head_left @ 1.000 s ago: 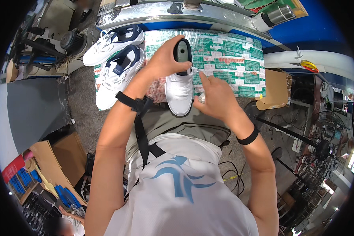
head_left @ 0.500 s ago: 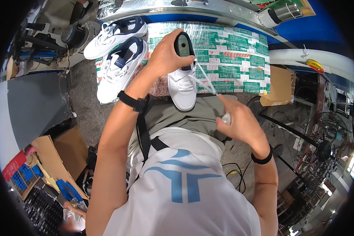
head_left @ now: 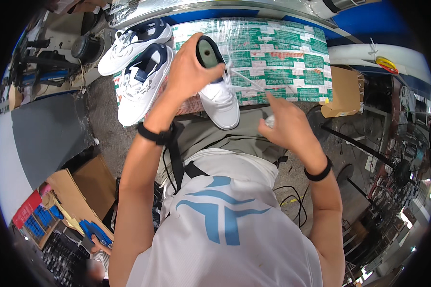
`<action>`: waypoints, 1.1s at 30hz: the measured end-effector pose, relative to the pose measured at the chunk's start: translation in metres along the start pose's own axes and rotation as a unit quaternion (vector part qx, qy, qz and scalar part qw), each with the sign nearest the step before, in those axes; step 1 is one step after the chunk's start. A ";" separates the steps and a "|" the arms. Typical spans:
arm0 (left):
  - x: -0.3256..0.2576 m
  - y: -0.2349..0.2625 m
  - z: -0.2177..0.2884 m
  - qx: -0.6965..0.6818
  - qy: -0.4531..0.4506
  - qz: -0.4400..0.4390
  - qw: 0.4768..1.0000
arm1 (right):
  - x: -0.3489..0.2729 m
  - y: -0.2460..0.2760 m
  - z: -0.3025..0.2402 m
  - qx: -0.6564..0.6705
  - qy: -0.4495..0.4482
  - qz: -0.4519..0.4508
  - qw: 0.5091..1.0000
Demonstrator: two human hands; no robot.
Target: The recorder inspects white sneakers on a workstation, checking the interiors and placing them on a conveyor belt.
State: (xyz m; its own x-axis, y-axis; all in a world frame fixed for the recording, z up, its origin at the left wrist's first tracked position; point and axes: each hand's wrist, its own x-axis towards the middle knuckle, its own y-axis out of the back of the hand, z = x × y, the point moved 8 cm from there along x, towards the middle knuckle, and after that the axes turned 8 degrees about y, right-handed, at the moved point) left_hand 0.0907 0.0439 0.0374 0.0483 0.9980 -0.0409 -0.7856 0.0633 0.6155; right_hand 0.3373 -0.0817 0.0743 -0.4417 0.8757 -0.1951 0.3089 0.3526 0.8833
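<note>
My left hand (head_left: 192, 69) is closed round the heel end of a white sneaker (head_left: 220, 107) with a dark blue collar, thumb across its tongue. The toe points down toward me, and a greenish insole with a dark round spot shows inside. A white shoelace (head_left: 246, 82) stretches loosely from the sneaker to the right, ending close to my right fingertips. My right hand (head_left: 289, 125) has its fingers curled round a small whitish crumpled wad (head_left: 270, 121), the index finger pointing out. Whether these fingers touch the lace I cannot tell.
Two more white sneakers, one nearer (head_left: 141, 88) and one farther (head_left: 129, 45), rest on the left of a package wrapped in green-and-white tape (head_left: 282, 62). A cardboard box (head_left: 345, 91) stands right of it. Behind runs a metal ledge. Another person's hand (head_left: 98, 245) shows at lower left.
The held sneaker has swung slightly left at its heel and tilted, with my left hand. The lace has gone from taut toward my right hand to slacker and higher. My right hand has moved slightly up.
</note>
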 end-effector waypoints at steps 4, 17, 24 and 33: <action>0.013 -0.010 -0.021 0.018 0.036 -0.036 0.999 | -0.026 0.014 -0.002 0.159 -0.048 -0.121 0.979; 0.008 -0.015 -0.034 -0.054 0.031 -0.141 0.988 | 0.046 -0.047 -0.062 0.188 0.159 0.120 0.962; 0.006 -0.015 -0.029 -0.040 0.023 -0.121 0.992 | 0.052 -0.059 -0.079 0.126 0.184 0.158 0.962; 0.007 -0.009 -0.033 -0.046 -0.005 -0.083 0.995 | -0.005 -0.024 -0.046 0.364 0.079 -0.028 0.928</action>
State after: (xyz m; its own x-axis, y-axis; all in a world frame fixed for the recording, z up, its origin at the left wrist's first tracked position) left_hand 0.0783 0.0504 0.0055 0.1879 0.9737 -0.1289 -0.8190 0.2277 0.5267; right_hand 0.2932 -0.1095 0.0737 -0.5738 0.8106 -0.1167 0.7434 0.5754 0.3409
